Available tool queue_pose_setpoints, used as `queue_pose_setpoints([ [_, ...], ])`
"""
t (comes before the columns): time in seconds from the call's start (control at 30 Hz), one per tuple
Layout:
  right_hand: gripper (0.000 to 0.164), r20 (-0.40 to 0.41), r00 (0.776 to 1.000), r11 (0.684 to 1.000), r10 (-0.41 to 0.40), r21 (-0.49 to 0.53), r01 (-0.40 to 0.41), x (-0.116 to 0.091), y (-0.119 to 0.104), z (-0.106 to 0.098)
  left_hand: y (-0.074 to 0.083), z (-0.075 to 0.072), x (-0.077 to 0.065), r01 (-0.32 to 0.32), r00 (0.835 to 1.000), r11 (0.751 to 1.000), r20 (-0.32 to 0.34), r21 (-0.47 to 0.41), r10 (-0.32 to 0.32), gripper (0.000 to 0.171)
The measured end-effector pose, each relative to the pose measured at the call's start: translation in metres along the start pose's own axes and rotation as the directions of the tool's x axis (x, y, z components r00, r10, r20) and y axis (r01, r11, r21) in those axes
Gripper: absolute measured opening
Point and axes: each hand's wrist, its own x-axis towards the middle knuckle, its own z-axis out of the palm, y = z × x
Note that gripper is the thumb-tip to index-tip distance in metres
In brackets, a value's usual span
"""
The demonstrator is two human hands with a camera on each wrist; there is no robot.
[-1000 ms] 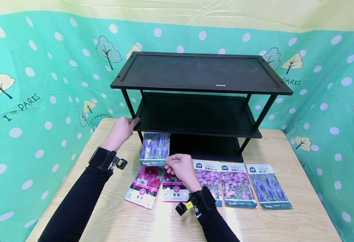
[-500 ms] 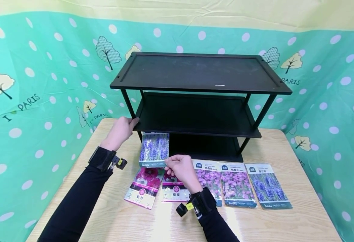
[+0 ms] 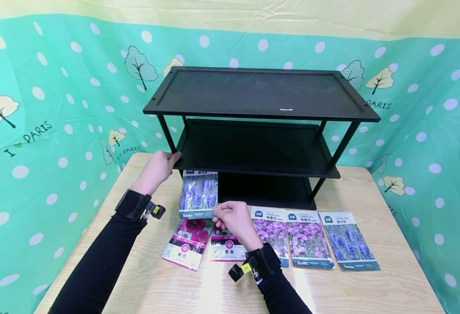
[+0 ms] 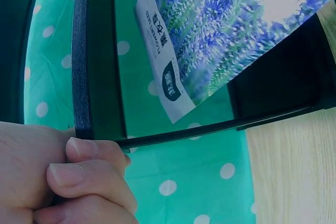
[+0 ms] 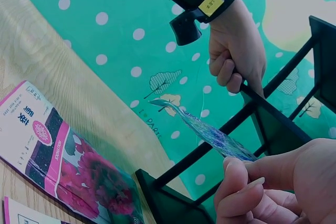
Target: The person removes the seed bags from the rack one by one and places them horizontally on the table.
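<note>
My right hand [image 3: 235,220] pinches the lower right corner of a lavender seed packet [image 3: 198,195]. The packet's top end reaches under the middle shelf at the left end of a black three-tier rack [image 3: 261,93]. In the right wrist view that packet [image 5: 210,132] appears nearly edge-on, clear of the table. My left hand [image 3: 157,171] grips the left front corner of the middle shelf, beside the post. The left wrist view has those curled fingers [image 4: 89,182] at the shelf edge, with the packet's printed top [image 4: 165,61] beyond them.
Below the held packet lie two hollyhock packets [image 3: 187,246], the right one partly behind my right hand. To the right are two pink-flower packets [image 3: 309,240] and another lavender packet [image 3: 349,242]. A dotted teal cloth [image 3: 77,109] surrounds the wooden table [image 3: 143,279].
The lavender packet has shifted slightly toward me and to the left, and more of its printed top shows below the shelf. My left hand keeps its place on the shelf corner.
</note>
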Motion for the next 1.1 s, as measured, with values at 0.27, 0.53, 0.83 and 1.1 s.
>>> queue_pose_setpoints([
  [0.27, 0.017, 0.012, 1.0, 1.0, 0.002, 0.014, -0.002, 0.001, -0.001, 0.0, 0.002, -0.001, 0.0, 0.003, 1.0, 1.0, -0.005, 0.0, -0.003, 0.047],
  [0.53, 0.017, 0.021, 1.0, 1.0, 0.015, 0.003, -0.015, -0.002, -0.002, 0.001, 0.002, -0.001, 0.0, 0.009, 1.0, 1.0, 0.001, 0.021, -0.009, 0.05],
  [0.83, 0.018, 0.02, 1.0, 1.0, 0.016, 0.002, -0.016, -0.007, -0.003, 0.002, 0.001, 0.0, 0.0, 0.01, 1.0, 1.0, -0.002, 0.016, -0.01, 0.049],
  [1.1, 0.014, 0.032, 0.999, 1.0, 0.022, -0.018, -0.021, -0.01, -0.003, 0.0, 0.002, 0.0, 0.0, 0.002, 1.0, 1.0, 0.0, 0.007, -0.002, 0.048],
])
